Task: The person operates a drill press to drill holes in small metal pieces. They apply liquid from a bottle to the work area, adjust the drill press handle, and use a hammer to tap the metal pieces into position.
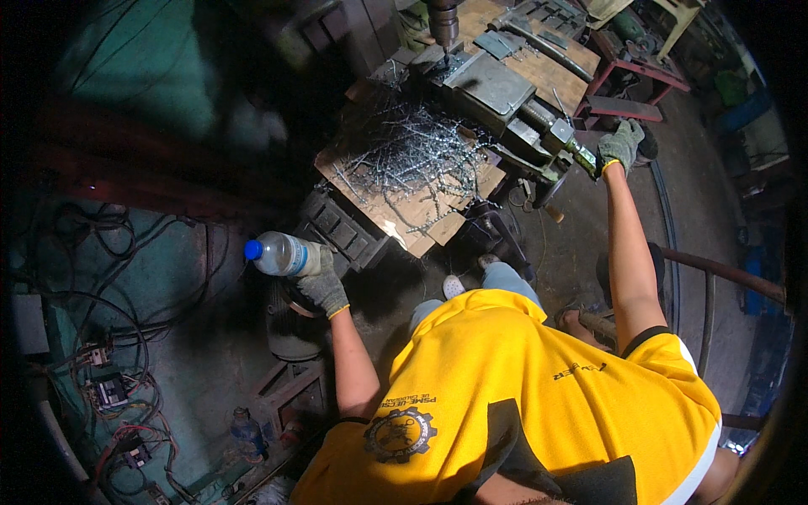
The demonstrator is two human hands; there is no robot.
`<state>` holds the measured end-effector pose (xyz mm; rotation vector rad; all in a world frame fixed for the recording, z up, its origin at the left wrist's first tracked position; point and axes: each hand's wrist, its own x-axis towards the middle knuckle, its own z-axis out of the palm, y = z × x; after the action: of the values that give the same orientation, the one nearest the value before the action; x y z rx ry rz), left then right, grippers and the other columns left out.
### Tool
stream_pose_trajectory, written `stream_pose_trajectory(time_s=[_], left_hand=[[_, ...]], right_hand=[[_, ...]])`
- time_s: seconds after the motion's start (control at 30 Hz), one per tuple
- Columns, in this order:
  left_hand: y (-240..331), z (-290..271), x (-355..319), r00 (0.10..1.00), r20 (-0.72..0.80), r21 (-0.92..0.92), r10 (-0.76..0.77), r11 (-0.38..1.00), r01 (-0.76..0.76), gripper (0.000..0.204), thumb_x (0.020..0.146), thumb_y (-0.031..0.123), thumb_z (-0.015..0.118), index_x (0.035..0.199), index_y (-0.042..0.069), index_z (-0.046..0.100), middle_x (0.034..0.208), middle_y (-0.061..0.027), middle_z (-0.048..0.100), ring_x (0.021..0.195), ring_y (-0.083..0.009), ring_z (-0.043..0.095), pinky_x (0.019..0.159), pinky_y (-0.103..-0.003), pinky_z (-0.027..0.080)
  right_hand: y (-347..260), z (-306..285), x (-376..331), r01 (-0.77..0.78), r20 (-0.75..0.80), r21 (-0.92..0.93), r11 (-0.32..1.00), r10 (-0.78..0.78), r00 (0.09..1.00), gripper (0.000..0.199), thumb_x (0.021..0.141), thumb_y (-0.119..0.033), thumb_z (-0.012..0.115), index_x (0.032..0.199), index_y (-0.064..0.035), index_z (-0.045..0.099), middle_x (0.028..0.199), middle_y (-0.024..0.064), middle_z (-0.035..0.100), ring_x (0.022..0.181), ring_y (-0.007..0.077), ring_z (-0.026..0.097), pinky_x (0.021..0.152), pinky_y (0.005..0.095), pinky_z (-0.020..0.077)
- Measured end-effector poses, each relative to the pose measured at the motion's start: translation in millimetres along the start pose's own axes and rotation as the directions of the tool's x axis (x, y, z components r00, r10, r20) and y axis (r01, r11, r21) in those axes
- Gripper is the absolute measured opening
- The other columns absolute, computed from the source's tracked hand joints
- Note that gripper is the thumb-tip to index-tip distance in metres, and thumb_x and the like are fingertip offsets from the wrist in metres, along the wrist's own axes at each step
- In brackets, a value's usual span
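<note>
My left hand [323, 288], in a grey knit glove, is closed around a clear plastic bottle [282, 254] with a blue cap. The bottle is tilted onto its side, its cap pointing left. Out to the right, my gloved right hand [621, 145] is closed at the outer end of the vise handle [582, 157]; the glove partly hides the grip. The metal vise [497, 84] sits on the machine table. Above its far left end hangs a drill chuck [443, 27] with a bit pointing down. Curly metal shavings [412, 151] are heaped beside the vise.
A wooden board [408, 220] lies under the shavings. Behind the vise rests a long dark bar [551, 55]. Tangled cables [126, 311] cover the floor at left. A red metal stand [627, 105] is at far right, and a pipe railing [728, 276] runs near my right arm.
</note>
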<state>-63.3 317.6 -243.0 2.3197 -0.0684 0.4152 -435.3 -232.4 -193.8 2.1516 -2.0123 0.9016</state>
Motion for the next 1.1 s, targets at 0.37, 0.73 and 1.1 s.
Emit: stream_pose_trajectory(time_s=[0.37,0.73,1.1], left_hand=[[10,-4,-3,1.000,0.018,-0.105,-0.010,0.994,0.012,0.080,0.065,0.043,0.090,0.120,-0.005,0.057,0.118,-0.0212,0.064,0.107,-0.0346,0.062,0.097,-0.045,0.047],[5,-2,-1,1.000,0.022,-0.077,0.003,0.997,-0.001,0.077,0.064,0.041,0.090,0.117,-0.005,0.059,0.113,-0.0207,0.066,0.105,-0.0340,0.063,0.094,-0.045,0.048],[-8,4,1,0.999,-0.035,0.057,0.016,0.998,-0.014,0.082,0.061,0.044,0.091,0.118,-0.006,0.058,0.115,-0.0214,0.065,0.104,-0.0364,0.063,0.094,-0.046,0.048]], right_hand=[[1,1,-1,-0.005,-0.006,0.009,1.000,0.005,1.000,0.046,0.082,-0.012,0.056,0.128,-0.0098,0.056,0.145,0.0162,0.039,0.134,0.0333,0.042,0.110,0.0353,0.0360],[2,2,-1,-0.010,0.009,0.001,1.000,0.009,1.000,0.048,0.082,-0.012,0.057,0.129,-0.0087,0.055,0.146,0.0161,0.038,0.134,0.0335,0.040,0.110,0.0354,0.0366],[-1,0,-1,-0.028,-0.018,0.042,0.999,0.029,0.999,0.047,0.079,-0.012,0.058,0.126,-0.0092,0.058,0.144,0.0163,0.041,0.134,0.0334,0.042,0.108,0.0373,0.0381]])
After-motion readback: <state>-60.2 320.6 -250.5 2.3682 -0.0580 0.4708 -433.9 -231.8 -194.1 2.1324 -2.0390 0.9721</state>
